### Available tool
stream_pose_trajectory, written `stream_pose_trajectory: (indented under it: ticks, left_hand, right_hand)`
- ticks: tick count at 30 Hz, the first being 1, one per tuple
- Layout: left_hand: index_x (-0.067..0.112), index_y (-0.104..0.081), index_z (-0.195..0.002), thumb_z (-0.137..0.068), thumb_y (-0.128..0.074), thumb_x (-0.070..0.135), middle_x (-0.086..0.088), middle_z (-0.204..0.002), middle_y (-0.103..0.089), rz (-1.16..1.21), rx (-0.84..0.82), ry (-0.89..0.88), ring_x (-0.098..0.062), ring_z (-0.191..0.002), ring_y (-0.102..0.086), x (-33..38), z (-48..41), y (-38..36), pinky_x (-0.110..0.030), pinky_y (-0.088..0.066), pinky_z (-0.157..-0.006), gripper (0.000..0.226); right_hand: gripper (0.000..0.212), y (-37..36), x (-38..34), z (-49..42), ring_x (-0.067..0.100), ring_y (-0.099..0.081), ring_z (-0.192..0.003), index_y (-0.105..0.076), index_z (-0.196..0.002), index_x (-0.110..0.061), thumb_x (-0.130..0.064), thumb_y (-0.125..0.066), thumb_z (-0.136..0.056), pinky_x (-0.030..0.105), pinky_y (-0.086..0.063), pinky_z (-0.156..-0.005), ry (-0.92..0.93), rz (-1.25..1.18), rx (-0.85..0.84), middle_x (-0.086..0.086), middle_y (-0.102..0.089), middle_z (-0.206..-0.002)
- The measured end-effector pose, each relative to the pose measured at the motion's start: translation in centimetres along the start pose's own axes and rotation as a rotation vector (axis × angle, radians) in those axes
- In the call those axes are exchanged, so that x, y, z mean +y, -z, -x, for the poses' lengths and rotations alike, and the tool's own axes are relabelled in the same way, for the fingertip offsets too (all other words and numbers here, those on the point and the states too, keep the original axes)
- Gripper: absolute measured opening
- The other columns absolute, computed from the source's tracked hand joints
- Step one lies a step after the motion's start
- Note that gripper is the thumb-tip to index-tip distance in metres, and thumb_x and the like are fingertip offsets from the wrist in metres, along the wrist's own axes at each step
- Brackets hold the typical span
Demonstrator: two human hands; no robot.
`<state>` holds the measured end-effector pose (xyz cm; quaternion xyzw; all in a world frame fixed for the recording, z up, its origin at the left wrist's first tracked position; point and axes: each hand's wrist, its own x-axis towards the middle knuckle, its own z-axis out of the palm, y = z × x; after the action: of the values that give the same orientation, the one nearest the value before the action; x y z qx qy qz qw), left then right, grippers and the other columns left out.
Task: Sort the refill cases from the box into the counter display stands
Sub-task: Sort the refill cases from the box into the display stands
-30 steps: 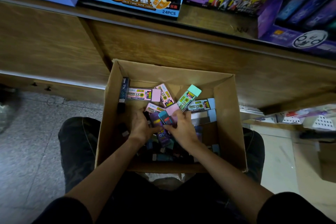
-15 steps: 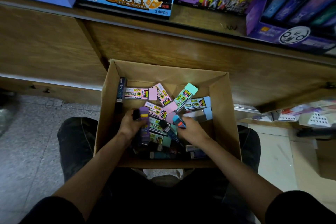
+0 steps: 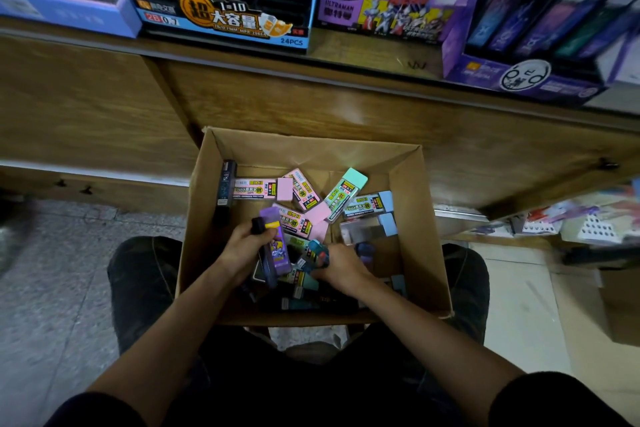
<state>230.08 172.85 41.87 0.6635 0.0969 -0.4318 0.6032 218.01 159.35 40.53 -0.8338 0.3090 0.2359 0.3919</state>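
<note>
Cardboard walls frame the scene: an open box [image 3: 415, 236] sits on the floor between a seated person's knees, pushed up against the front of a wooden counter [image 3: 311, 104]. Loose refill cases lie jumbled inside it, pink ones [image 3: 258, 188] across the far end, a mint-capped case [image 3: 346, 191] tilted beside them, a pale blue case [image 3: 371, 203] near the right wall and a black case [image 3: 227, 186] leaning along the left wall.

Both hands are down in the box. The left hand [image 3: 242, 250] has its fingers curled round a purple case [image 3: 277, 246], held roughly upright above the pile with a darker case pressed alongside it. The right hand [image 3: 341, 263], just beside it, has its fingers bent round a small blue case [image 3: 317, 253]; motion blur hides how firmly they close on it.

On the counter above stand the displays: a blue-and-black stand [image 3: 221, 24] marked 24PCS, with a pink and a green case upright in its slots, a purple Ultraman stand [image 3: 384, 10] next to it, and a second purple stand [image 3: 519, 76] at the right, lined with dark cases.
</note>
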Motion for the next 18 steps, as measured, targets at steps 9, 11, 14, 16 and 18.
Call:
stream_pose_trajectory:
  ticks: [9, 11, 14, 16, 18]
  left_hand:
    - [0.004, -0.053, -0.118, -0.089, -0.056, 0.001, -0.02, -0.107, -0.064, 0.11, -0.001, 0.007, -0.033, -0.096, -0.062, 2.2, 1.1, -1.8, -0.049, -0.048, -0.093, 0.03]
    - [0.016, -0.056, -0.11, -0.089, -0.059, 0.009, -0.009, -0.101, -0.067, 0.086, -0.033, -0.034, -0.023, -0.088, -0.066, 2.8, 1.6, -2.5, -0.04, -0.052, -0.081, 0.022]
    - [0.03, -0.056, -0.096, -0.087, -0.065, 0.023, -0.003, -0.094, -0.071, 0.06, -0.032, -0.082, -0.018, -0.078, -0.07, 4.0, 2.3, -3.9, -0.033, -0.054, -0.066, 0.014]
    - [0.032, -0.056, -0.095, -0.086, -0.065, 0.029, -0.003, -0.086, -0.073, 0.062, -0.039, -0.104, -0.018, -0.071, -0.072, 5.0, 3.0, -4.9, -0.032, -0.054, -0.06, 0.014]
    - [0.027, -0.057, -0.102, -0.083, -0.066, 0.038, -0.003, -0.085, -0.074, 0.064, -0.071, -0.14, -0.02, -0.074, -0.072, 5.9, 3.8, -5.8, -0.035, -0.056, -0.063, 0.024]
  right_hand:
    - [0.016, 4.9, -1.8, 1.9, 0.009, -0.058, -0.062, -0.066, -0.09, -0.005, -0.01, -0.074, -0.077, 0.016, -0.042, -0.054, -0.048, -0.755, 0.109, 0.002, -0.065, -0.074]
    - [0.029, 6.2, -2.7, 2.7, 0.019, -0.061, -0.076, -0.064, -0.1, 0.004, -0.011, -0.074, -0.078, 0.03, -0.047, -0.068, -0.023, -0.839, 0.111, 0.015, -0.068, -0.086]
    - [0.033, 7.7, -4.1, 4.1, 0.031, -0.062, -0.091, -0.065, -0.105, 0.003, -0.012, -0.074, -0.078, 0.047, -0.048, -0.09, 0.013, -0.919, 0.116, 0.022, -0.069, -0.103]
    - [0.028, 8.4, -4.7, 4.9, 0.033, -0.064, -0.093, -0.066, -0.102, 0.001, -0.012, -0.073, -0.078, 0.047, -0.048, -0.092, 0.022, -0.95, 0.129, 0.023, -0.069, -0.103]
    - [0.025, 9.0, -5.2, 5.6, 0.032, -0.066, -0.094, -0.067, -0.101, -0.002, -0.013, -0.072, -0.08, 0.043, -0.051, -0.088, 0.023, -0.994, 0.127, 0.02, -0.07, -0.101]
